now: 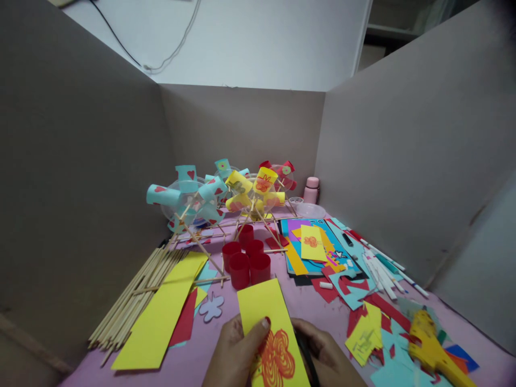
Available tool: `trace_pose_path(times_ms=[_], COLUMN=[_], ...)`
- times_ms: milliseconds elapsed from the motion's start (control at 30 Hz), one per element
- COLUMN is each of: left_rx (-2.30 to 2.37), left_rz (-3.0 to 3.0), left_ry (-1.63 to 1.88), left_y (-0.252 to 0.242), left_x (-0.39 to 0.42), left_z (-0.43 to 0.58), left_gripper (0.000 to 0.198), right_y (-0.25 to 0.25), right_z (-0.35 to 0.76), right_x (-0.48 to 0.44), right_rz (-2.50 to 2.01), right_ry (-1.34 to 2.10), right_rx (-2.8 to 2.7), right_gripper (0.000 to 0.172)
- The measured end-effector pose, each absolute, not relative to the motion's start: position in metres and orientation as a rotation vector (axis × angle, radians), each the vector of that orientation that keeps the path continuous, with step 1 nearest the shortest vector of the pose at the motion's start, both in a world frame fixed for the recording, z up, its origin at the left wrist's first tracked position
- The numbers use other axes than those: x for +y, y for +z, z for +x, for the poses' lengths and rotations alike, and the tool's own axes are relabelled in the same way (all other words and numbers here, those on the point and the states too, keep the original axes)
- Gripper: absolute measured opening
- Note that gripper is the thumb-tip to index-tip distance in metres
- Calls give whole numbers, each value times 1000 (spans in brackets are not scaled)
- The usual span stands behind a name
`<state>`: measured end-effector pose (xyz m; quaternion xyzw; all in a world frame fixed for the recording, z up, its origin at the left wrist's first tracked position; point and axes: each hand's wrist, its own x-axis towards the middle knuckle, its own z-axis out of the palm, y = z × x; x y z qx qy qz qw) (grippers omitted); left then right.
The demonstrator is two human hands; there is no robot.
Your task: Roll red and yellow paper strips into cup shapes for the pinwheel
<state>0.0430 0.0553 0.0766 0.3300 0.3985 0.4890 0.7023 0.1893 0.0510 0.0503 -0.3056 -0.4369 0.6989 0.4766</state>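
A yellow paper strip (266,328) is being pinned flat on the pink table (201,360) at the near edge, centre. It is being held down by the left hand (236,352), fingers curled and thumb pressed on its face, probably to steady it for drawing. A dark pen (307,355) is being gripped by the right hand (326,355), fingers closed round it beside an orange flower drawing (278,357). Red paper cups (245,263) are being kept just beyond, wooden sticks (137,295) at the left, white markers (382,271) and a yellow glue gun (433,346) at the right, all within reach. No readable writing or brand is being shown.
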Motion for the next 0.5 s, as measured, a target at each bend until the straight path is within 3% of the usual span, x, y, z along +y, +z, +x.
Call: trace_pose_path(times_ms=[333,500], left_rx=[903,1000], left_rz=[678,658], left_ry=[1096,1167], left_y=[73,75], left_x=[58,70], left_z=[43,36], left_gripper=[27,41], right_y=[52,35], right_z=[190,191], right_x=[52,63], right_rz=[-745,-948], right_ry=[1722,1496], right_rx=[-1083,-998], right_gripper=[40,61])
